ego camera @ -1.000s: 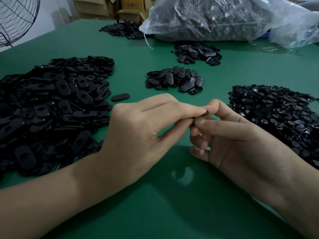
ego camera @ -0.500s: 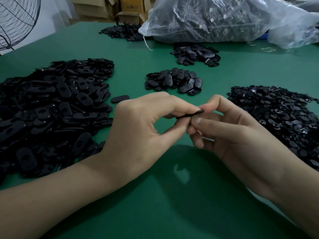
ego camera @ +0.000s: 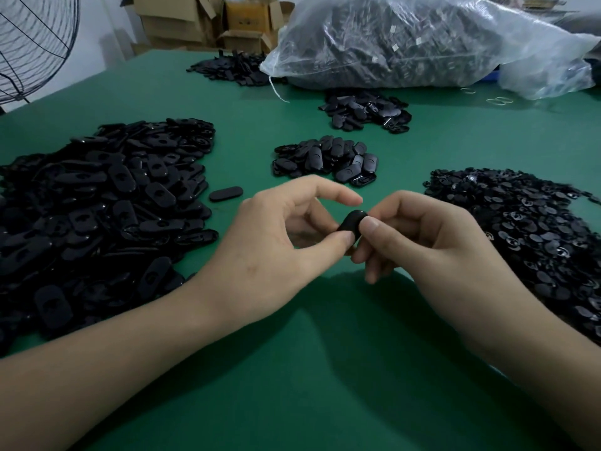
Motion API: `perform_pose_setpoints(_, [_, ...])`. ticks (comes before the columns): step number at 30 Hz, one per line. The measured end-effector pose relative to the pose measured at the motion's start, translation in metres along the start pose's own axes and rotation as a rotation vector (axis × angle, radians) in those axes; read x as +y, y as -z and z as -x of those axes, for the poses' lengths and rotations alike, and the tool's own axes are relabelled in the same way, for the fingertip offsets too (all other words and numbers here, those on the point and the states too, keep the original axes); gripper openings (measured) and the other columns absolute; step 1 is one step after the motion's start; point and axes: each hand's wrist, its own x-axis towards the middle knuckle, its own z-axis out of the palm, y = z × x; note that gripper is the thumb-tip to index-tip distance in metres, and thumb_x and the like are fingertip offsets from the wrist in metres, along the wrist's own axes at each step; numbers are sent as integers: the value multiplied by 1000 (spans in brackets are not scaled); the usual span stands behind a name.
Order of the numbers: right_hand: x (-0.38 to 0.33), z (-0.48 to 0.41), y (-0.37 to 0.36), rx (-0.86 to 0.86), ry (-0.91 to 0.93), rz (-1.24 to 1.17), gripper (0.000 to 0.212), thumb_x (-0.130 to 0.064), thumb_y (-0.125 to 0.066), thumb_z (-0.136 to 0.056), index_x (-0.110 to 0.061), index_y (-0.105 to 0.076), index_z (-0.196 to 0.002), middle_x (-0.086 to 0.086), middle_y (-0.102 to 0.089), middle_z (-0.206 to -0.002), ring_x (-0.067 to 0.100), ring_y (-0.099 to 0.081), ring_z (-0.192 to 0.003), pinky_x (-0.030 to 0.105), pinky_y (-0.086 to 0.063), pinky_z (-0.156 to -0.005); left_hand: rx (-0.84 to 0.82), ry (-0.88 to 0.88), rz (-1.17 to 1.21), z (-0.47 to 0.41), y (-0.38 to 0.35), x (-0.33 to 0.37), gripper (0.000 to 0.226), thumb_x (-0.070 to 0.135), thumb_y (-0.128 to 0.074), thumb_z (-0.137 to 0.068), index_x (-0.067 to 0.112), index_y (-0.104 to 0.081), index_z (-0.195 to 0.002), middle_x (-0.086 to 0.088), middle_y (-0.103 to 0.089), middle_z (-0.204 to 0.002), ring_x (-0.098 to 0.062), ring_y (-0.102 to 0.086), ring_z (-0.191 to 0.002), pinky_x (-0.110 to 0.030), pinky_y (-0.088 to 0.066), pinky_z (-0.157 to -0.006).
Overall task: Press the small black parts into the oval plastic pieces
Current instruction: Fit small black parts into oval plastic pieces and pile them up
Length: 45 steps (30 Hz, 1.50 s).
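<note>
We work at a green table (ego camera: 292,385), with cardboard boxes (ego camera: 208,21) and a wire fan guard (ego camera: 32,43) behind its far edge. Over the middle of it, both hands meet on one black oval piece (ego camera: 353,222), held clear of the surface. The right thumb (ego camera: 369,224) lies on its top face with the curled fingers tucked under, so our right hand (ego camera: 432,242) pinches it. The left thumb (ego camera: 338,242) presses its lower edge. Our left hand (ego camera: 270,255) curls its other fingers behind, and the index finger (ego camera: 341,193) arches above without touching. We cannot tell whether a small part sits in the piece.

To the left spreads a large heap of oval pieces (ego camera: 97,206), with a lone oval (ego camera: 226,194) just beside it. To the right lies the heap of small black parts (ego camera: 527,229). Beyond the hands sits a small pile (ego camera: 328,161), a second pile (ego camera: 367,112) farther back, and a third (ego camera: 227,68) near a bulging clear plastic bag (ego camera: 406,43).
</note>
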Motion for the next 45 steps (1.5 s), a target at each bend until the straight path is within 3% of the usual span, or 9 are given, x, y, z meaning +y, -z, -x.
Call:
perform_pose_setpoints(4, [0,-2,2,13,-53,-89,17,-15,-58,-99,-3,-67,-89,10,-72,-72,22,-62,-58,32,-52,-63,-125,-54,-130,-5,8,6,50,15,-82,-86,30,-66,-130,6,-75,-92,-10,-74,-91,-34,-59,-82])
perform_pose_setpoints(9, [2,-1,4,3,-110,-165,19,-19,-58,-100,-4,-68,-93,10,-70,-72,20,-57,-57,23,-50,-59,-167,-129,-302,-15,18,13,49,34,-89,-76,34,-72,-121,13,-75,-88,-5,-73,-86,-29,-59,-74])
perform_pose_setpoints(15, [4,-3,4,72,-65,-53,12,-20,-58,-101,-19,-61,-112,9,-73,-75,19,-60,-56,24,-48,-60,12,-12,-424,-75,36,-7,44,55,-84,-74,37,-76,-113,11,-74,-91,-6,-69,-86,-5,-43,-68])
perform_pose_setpoints(22, [8,-1,4,89,-10,81,11,-23,-61,-100,-29,-61,-109,1,-73,-79,13,-64,-66,32,-48,-69,136,141,-627,-153,22,-55,45,58,-73,-86,38,-69,-126,-4,-48,-113,-26,-51,-120,-38,-43,-104])
perform_pose_setpoints(28, [7,-4,10,161,3,129,11,-26,-63,-98,-34,-62,-105,-3,-74,-81,16,-65,-73,42,-52,-71,90,211,-655,-156,16,-57,66,68,-62,-88,32,-58,-143,-7,-53,-130,-29,-38,-135,-42,-34,-113])
perform_pose_setpoints(32, [9,-4,15,203,27,263,10,-30,-64,-96,-36,-62,-103,-10,-72,-84,9,-62,-73,32,-47,-67,10,217,-616,-142,38,-39,42,58,-55,-98,29,-71,-123,-2,-66,-127,-23,-57,-124,-36,-45,-103])
perform_pose_setpoints(37, [11,-5,20,178,80,656,13,-28,-64,-94,-35,-59,-104,-17,-62,-84,7,-53,-93,26,-41,-71,-129,345,-1107,-125,89,-30,35,39,-58,-101,31,-65,-135,0,-66,-126,-31,-41,-136,-47,-37,-114])
perform_pose_setpoints(40, [10,-9,27,201,105,805,13,-28,-64,-94,-33,-61,-106,-20,-61,-91,11,-47,-99,32,-39,-78,-102,451,-1307,-114,114,-36,34,26,-58,-102,30,-64,-135,-4,-60,-141,-31,-40,-139,-50,-34,-111])
perform_pose_setpoints(45, [3,-20,40,196,46,891,13,-28,-63,-94,-31,-64,-106,-13,-64,-95,19,-51,-104,43,-46,-88,-106,491,-1410,-102,122,-53,21,26,-63,-99,27,-73,-118,-4,-68,-124,-32,-55,-123,-46,-38,-104])
